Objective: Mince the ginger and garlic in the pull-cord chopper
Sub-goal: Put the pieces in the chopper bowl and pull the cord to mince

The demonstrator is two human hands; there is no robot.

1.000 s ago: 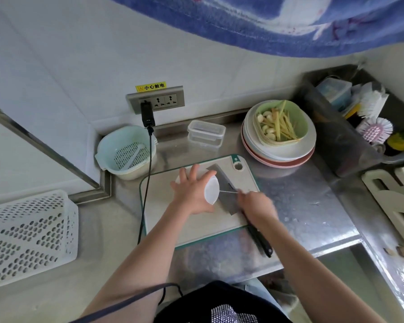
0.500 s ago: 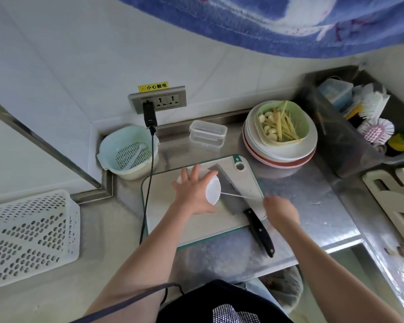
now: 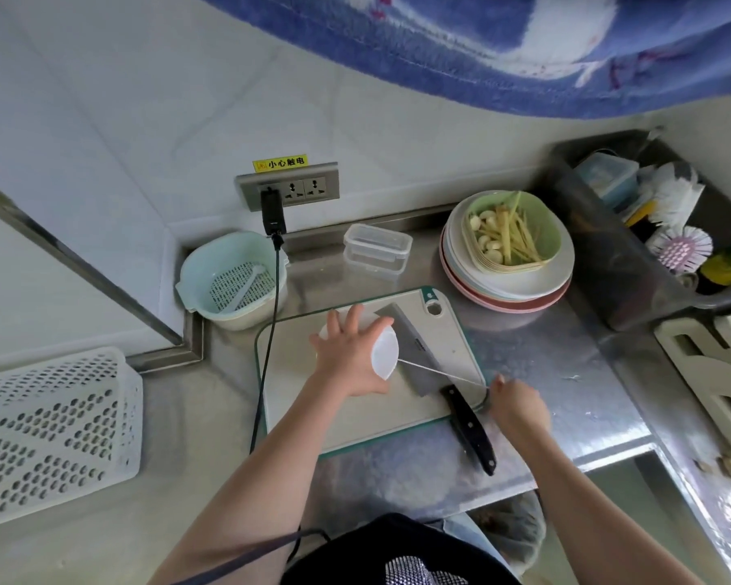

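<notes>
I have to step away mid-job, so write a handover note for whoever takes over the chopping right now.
Left hand presses down on the white pull-cord chopper, which stands on the cutting board.
Right hand grips the cord's handle; the cord is stretched out taut across the cleaver.
Done: pulling under way; how fine the mince is cannot be seen.
Left: garlic and ginger strips wait in the green bowl on the stacked plates.

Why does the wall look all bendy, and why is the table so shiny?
Head view: the wide lens curves straight lines near the edges, like the wall trim; the steel counter mirrors light in pale patches; the pulling right hand looks slightly smeared.
</notes>
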